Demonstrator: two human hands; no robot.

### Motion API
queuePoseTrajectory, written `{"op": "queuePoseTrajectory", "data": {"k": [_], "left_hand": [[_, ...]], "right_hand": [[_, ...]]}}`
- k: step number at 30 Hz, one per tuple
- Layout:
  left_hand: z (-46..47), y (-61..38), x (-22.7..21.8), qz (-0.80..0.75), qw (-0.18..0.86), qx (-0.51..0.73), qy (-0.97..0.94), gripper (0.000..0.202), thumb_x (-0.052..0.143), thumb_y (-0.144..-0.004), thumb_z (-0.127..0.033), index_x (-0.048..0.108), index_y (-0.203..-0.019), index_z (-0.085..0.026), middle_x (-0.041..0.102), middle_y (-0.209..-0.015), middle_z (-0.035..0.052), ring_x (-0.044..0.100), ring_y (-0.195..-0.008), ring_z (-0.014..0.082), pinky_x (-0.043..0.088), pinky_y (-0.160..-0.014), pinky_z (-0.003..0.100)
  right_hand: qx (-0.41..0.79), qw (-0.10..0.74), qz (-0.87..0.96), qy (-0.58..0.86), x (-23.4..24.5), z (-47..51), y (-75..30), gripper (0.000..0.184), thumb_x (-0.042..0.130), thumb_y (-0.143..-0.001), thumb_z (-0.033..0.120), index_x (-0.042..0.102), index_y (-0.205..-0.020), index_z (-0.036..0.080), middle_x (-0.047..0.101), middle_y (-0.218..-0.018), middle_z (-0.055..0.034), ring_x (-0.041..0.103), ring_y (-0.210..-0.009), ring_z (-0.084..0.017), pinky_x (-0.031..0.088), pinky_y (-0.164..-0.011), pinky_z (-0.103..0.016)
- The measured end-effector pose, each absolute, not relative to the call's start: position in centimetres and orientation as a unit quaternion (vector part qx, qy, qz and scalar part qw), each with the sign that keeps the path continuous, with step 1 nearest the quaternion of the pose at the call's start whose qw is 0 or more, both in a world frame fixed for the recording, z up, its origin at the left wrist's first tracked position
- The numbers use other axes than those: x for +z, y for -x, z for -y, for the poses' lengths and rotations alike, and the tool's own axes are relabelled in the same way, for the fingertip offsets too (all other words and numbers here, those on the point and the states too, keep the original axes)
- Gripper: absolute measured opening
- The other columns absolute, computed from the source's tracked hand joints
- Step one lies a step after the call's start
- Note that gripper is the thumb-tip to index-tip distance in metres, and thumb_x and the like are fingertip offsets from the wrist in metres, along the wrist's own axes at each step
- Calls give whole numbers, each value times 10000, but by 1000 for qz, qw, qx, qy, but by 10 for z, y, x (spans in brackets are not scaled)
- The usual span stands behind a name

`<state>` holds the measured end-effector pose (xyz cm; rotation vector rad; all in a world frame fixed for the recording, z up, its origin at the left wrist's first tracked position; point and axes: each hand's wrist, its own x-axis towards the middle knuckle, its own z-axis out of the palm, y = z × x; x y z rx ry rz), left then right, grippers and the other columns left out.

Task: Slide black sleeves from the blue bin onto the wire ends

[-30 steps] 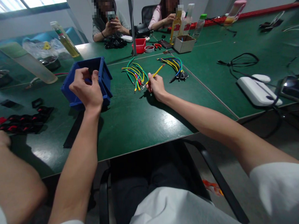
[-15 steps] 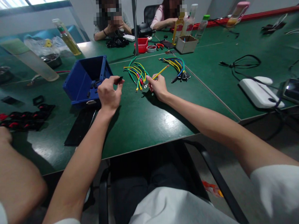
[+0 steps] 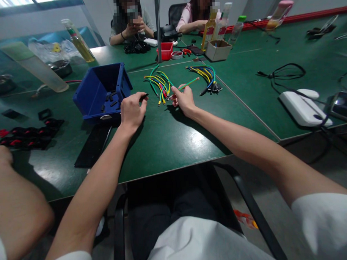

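Observation:
My left hand (image 3: 133, 110) pinches a small black piece (image 3: 144, 96), probably a rubber sleeve, just right of the blue bin (image 3: 88, 89). Similar black pieces (image 3: 112, 98) lie inside that bin. In my right hand (image 3: 183, 98) is a short green wire (image 3: 189, 84), its metal-tipped end pointing up to the right; a metal terminal shows near the fingertips. Close to that hand's left side lies a loose bunch of green and yellow wires (image 3: 157, 83). A second bundle of yellow, blue and green wires (image 3: 207, 75) with black ends rests farther right.
A black phone-like slab (image 3: 90, 148) lies beside my left forearm. Black-and-red parts (image 3: 31, 137) and another person's arm (image 3: 16, 203) are at the left. Across the green table (image 3: 174, 145) stand a pole (image 3: 158, 32), a red box (image 3: 165, 51), a cardboard box (image 3: 217, 50) and bottles; two people sit there.
My left hand has moved right and slightly down, away from the bin, with the black piece. The wire in my right hand shows green where it showed yellow, its end slightly lower.

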<state>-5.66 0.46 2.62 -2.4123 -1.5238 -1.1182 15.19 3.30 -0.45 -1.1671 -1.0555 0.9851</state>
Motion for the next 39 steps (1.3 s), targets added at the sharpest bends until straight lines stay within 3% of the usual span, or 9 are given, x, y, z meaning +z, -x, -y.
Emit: {"op": "queuePoseTrajectory", "data": {"k": [12, 26, 33, 39], "left_hand": [[-5, 44, 14, 486, -18, -321, 813, 261, 495, -908, -254, 659, -1099, -184, 718, -1041, 84, 659, -926, 215, 481, -880, 342], [-14, 43, 1, 493, -76, -320, 805, 203, 499, -874, -257, 680, -940, -192, 720, -935, 88, 639, -853, 225, 477, -813, 345], [-12, 41, 5, 513, -62, -293, 804, 221, 449, -899, -288, 635, -913, -169, 673, -842, 93, 593, -779, 225, 456, -774, 352], [-9, 40, 9, 496, -75, -304, 810, 324, 396, -945, -406, 600, -831, -182, 651, -811, 79, 581, -777, 210, 451, -773, 338]], "right_hand": [[455, 592, 442, 497, 0, -28, -150, 464, 579, -832, 601, 338, -1034, 260, 575, -653, 50, 508, -435, -91, 350, -380, -186], [449, 584, 465, 491, 4, -27, -151, 503, 585, -797, 674, 409, -994, 246, 569, -664, 38, 524, -461, -82, 374, -401, -193], [449, 586, 462, 492, 7, -24, -149, 471, 564, -821, 670, 461, -920, 221, 572, -649, 20, 524, -457, -81, 393, -399, -194], [460, 588, 463, 478, 8, -22, -149, 453, 548, -845, 651, 503, -882, 202, 594, -646, -1, 532, -463, -83, 403, -406, -199]]}}
